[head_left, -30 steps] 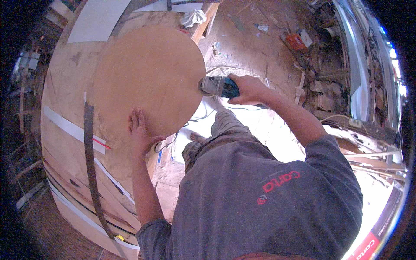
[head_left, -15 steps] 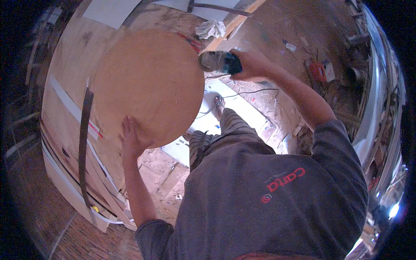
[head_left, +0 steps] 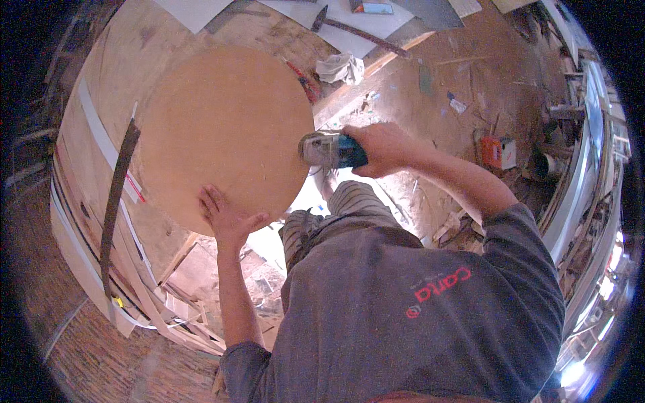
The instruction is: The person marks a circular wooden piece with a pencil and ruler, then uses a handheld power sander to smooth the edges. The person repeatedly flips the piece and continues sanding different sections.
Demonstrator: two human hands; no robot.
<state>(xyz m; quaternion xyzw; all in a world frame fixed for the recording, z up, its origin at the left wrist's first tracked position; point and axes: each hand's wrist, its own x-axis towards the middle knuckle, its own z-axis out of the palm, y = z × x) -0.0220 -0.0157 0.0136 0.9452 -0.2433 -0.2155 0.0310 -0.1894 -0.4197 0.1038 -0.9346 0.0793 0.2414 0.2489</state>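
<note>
L hand (head_left: pixel 228 218): fingers spread, laid on nr edge of 1 rnd board (head_left: pixel 225 127), w/ nothing gripped. R hand (head_left: pixel 381 149): fingers curled tight rnd 1 grinder (head_left: pixel 339 150), its head at board's rt edge; can't tell if touching. Board's on 1 counter (head_left: pixel 131 67), mostly fwd of L fingers, partly overhanging. 1 dk strip (head_left: pixel 119 201) lies left of L fingers. Fwd of R fingers: 1 rag (head_left: pixel 340 68), then 1 hammer (head_left: pixel 366 35). Well rt of R fingers, on floor (head_left: pixel 500 80): 1 red/wht box (head_left: pixel 498 152).
</note>
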